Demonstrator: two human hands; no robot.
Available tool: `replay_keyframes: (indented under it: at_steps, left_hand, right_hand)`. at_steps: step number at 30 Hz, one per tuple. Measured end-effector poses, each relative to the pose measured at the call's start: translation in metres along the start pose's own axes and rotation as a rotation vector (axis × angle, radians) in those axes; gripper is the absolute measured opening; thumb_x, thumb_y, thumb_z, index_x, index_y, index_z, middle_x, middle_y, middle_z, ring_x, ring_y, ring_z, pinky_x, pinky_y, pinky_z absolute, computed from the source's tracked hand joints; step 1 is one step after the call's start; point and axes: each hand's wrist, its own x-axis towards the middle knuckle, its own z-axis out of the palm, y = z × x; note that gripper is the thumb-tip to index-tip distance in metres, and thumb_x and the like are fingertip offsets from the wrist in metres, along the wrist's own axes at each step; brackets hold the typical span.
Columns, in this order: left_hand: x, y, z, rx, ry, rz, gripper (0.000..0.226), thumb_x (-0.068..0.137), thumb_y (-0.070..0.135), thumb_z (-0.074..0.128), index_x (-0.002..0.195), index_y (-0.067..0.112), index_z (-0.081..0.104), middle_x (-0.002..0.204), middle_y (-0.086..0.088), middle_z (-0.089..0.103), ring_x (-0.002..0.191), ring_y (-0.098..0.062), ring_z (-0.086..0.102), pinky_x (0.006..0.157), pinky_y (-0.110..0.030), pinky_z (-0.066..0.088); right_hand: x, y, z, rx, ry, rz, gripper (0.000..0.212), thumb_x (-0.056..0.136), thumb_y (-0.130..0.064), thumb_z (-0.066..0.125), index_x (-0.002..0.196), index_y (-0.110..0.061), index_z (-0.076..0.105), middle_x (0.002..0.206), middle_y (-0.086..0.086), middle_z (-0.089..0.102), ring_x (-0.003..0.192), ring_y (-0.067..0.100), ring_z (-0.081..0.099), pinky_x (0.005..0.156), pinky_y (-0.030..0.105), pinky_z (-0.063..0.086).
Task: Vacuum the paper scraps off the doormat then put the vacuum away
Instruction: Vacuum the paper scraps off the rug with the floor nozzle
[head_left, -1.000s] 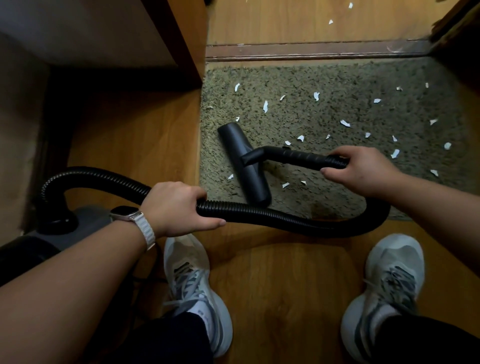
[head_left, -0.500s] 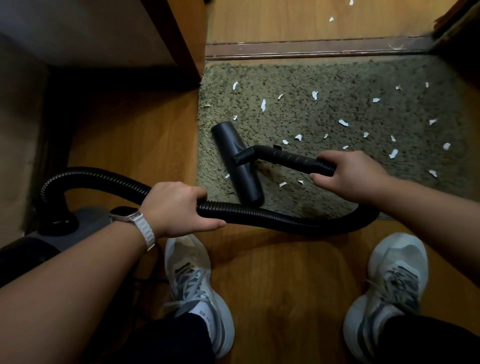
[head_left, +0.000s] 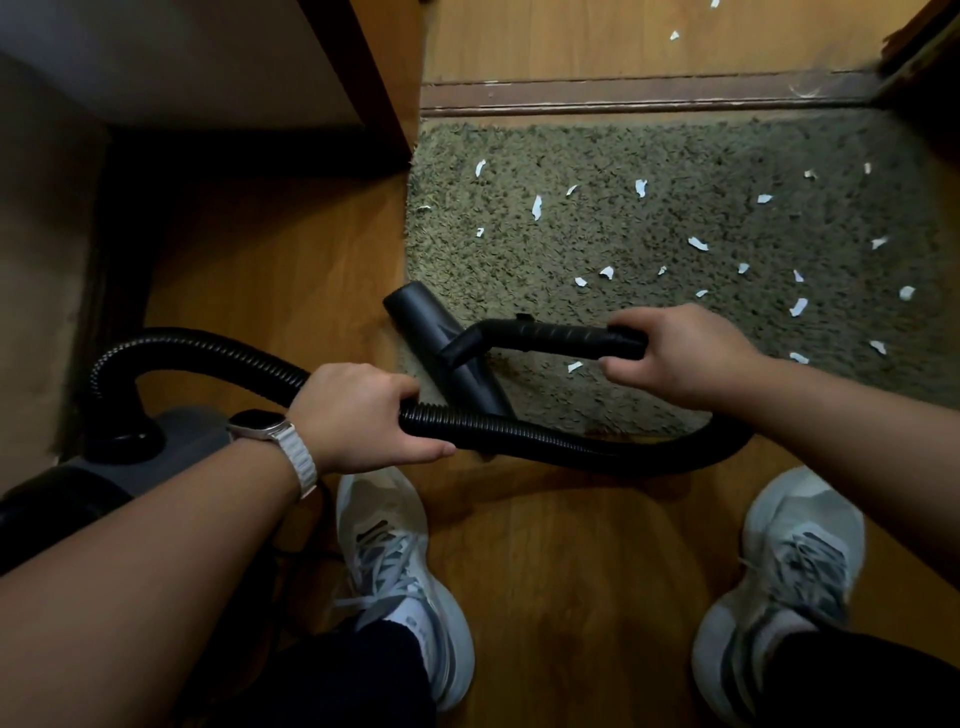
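Ribbed black plastic hose (head_left: 519, 434) gripped in left hand (head_left: 358, 415); right hand (head_left: 685, 358) closed round smooth black wand handle (head_left: 550, 335). Matte black bar-shaped nozzle (head_left: 447, 348) on shaggy olive doormat's (head_left: 649, 223) near-left corner, long axis diagonal far-left to near-right. White paper scraps (head_left: 698, 243) scattered. Glossy wood floor (head_left: 571, 571).

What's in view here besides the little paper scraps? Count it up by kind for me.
Hands: 2, left hand closed on the hose, right hand closed on the wand
Shoes: 2
Watch: 1
Vacuum: 1
Doormat: 1
Total: 7
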Motion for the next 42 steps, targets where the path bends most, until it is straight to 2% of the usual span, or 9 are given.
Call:
replay_keyframes:
  at_steps: [3, 6, 9, 13, 17, 23, 32, 37, 42]
  left_hand:
    - [0.001, -0.001, 0.000, -0.017, -0.004, 0.001, 0.064, 0.070, 0.090, 0.038, 0.076, 0.029, 0.057, 0.060, 0.012, 0.054, 0.058, -0.001, 0.051, 0.054, -0.024, 0.044]
    - [0.001, -0.002, 0.000, -0.048, 0.006, -0.020, 0.064, 0.069, 0.090, 0.039, 0.075, 0.029, 0.057, 0.060, 0.012, 0.055, 0.058, -0.001, 0.052, 0.057, -0.025, 0.045]
    - [0.001, -0.002, 0.001, -0.050, 0.005, -0.019, 0.064, 0.068, 0.091, 0.038, 0.075, 0.030, 0.056, 0.060, 0.011, 0.056, 0.058, -0.002, 0.052, 0.057, -0.026, 0.046]
    - [0.001, -0.003, 0.002, -0.056, -0.005, -0.011, 0.062, 0.069, 0.091, 0.039, 0.073, 0.031, 0.053, 0.060, 0.011, 0.056, 0.058, -0.001, 0.052, 0.058, -0.026, 0.048]
    - [0.002, -0.003, 0.001, -0.060, 0.003, -0.019, 0.064, 0.068, 0.091, 0.037, 0.071, 0.030, 0.054, 0.059, 0.010, 0.056, 0.056, -0.002, 0.052, 0.057, -0.026, 0.048]
    - [0.009, -0.005, -0.011, -0.091, 0.025, -0.068, 0.065, 0.068, 0.091, 0.038, 0.072, 0.028, 0.055, 0.062, 0.011, 0.057, 0.061, -0.005, 0.054, 0.061, -0.029, 0.049]
    - [0.017, -0.023, -0.036, -0.253, 0.183, -0.216, 0.060, 0.068, 0.085, 0.048, 0.074, 0.026, 0.057, 0.063, 0.009, 0.057, 0.058, -0.006, 0.055, 0.055, -0.030, 0.052]
    - [0.010, -0.046, -0.033, -0.359, 0.401, -0.313, 0.063, 0.064, 0.087, 0.044, 0.071, 0.026, 0.058, 0.059, 0.010, 0.056, 0.056, -0.007, 0.054, 0.050, -0.029, 0.047]
    - [0.004, -0.061, -0.030, -0.434, 0.503, -0.338, 0.058, 0.062, 0.084, 0.049, 0.071, 0.028, 0.059, 0.060, 0.012, 0.056, 0.057, -0.006, 0.054, 0.049, -0.025, 0.041]
  right_hand:
    - [0.001, 0.019, -0.009, 0.113, 0.028, 0.077, 0.034, 0.078, -0.050, 0.069, 0.108, -0.034, 0.066, 0.088, -0.002, 0.070, 0.083, 0.022, 0.064, 0.076, 0.035, 0.055]
    - [0.004, 0.035, -0.017, 0.168, 0.042, 0.122, 0.026, 0.078, -0.048, 0.070, 0.099, -0.034, 0.066, 0.084, -0.004, 0.069, 0.080, 0.021, 0.063, 0.076, 0.036, 0.054]
    - [0.002, 0.040, -0.017, 0.197, 0.042, 0.119, 0.021, 0.079, -0.046, 0.071, 0.097, -0.038, 0.064, 0.081, -0.005, 0.068, 0.075, 0.018, 0.063, 0.073, 0.035, 0.053]
    - [0.000, 0.039, -0.016, 0.214, 0.046, 0.094, 0.019, 0.081, -0.045, 0.072, 0.096, -0.041, 0.062, 0.084, -0.001, 0.069, 0.079, 0.020, 0.063, 0.077, 0.037, 0.054]
    - [0.000, 0.045, -0.020, 0.277, 0.091, 0.106, 0.016, 0.080, -0.044, 0.073, 0.091, -0.039, 0.063, 0.075, 0.001, 0.068, 0.066, 0.022, 0.065, 0.070, 0.039, 0.056]
    - [0.010, 0.044, -0.030, 0.384, 0.193, 0.184, 0.021, 0.082, -0.043, 0.072, 0.097, -0.029, 0.068, 0.069, 0.005, 0.067, 0.056, 0.025, 0.064, 0.064, 0.040, 0.056]
    - [0.050, 0.001, -0.043, 0.299, 0.157, 0.202, 0.028, 0.083, -0.049, 0.067, 0.097, -0.025, 0.064, 0.074, 0.003, 0.066, 0.062, 0.022, 0.064, 0.062, 0.034, 0.054]
    - [0.097, -0.034, -0.063, 0.312, 0.146, 0.167, 0.036, 0.086, -0.049, 0.062, 0.100, -0.016, 0.061, 0.079, 0.009, 0.066, 0.065, 0.029, 0.067, 0.066, 0.045, 0.060]
    - [0.119, -0.060, -0.062, 0.373, 0.088, 0.166, 0.035, 0.090, -0.044, 0.061, 0.102, -0.011, 0.059, 0.081, 0.011, 0.066, 0.062, 0.029, 0.070, 0.064, 0.046, 0.061]
